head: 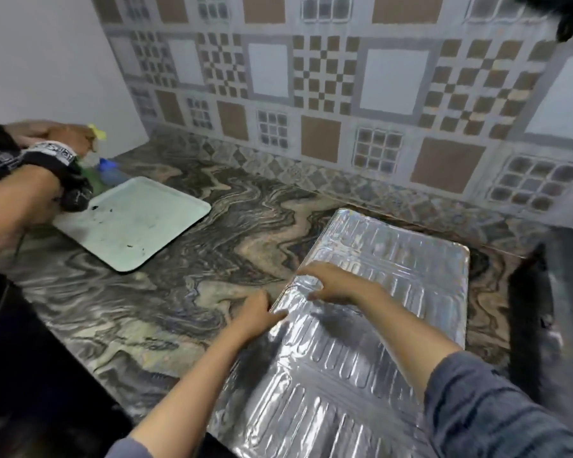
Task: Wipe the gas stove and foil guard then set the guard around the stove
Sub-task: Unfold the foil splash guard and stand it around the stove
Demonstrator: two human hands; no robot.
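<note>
the foil guard [371, 292] lies flat and folded on the marbled bench [166, 309], its far end close to the patterned tile wall [311, 94]. both of the wearer's hands are at the guard's left edge, about halfway along it. the left hand [255, 314] sits right on that edge, its fingers [277, 315] curled and touching the rim of the foil, thumb side resting on the bench; whether they actually pinch the edge cannot be told. the right hand [334, 282] hovers or rests just inside the same edge, fingers [308, 269] spread loosely and pointing left over the embossed surface, gripping nothing.

well to the left of the guard, a pale tray [133, 223] with dark smudges lies on the bench. beyond the tray, at the far left, another person's hand [63, 137] holds a spray bottle [96, 153]. to the guard's right, a blurred dark shape [536, 309], likely the stove, stands at the frame edge.
</note>
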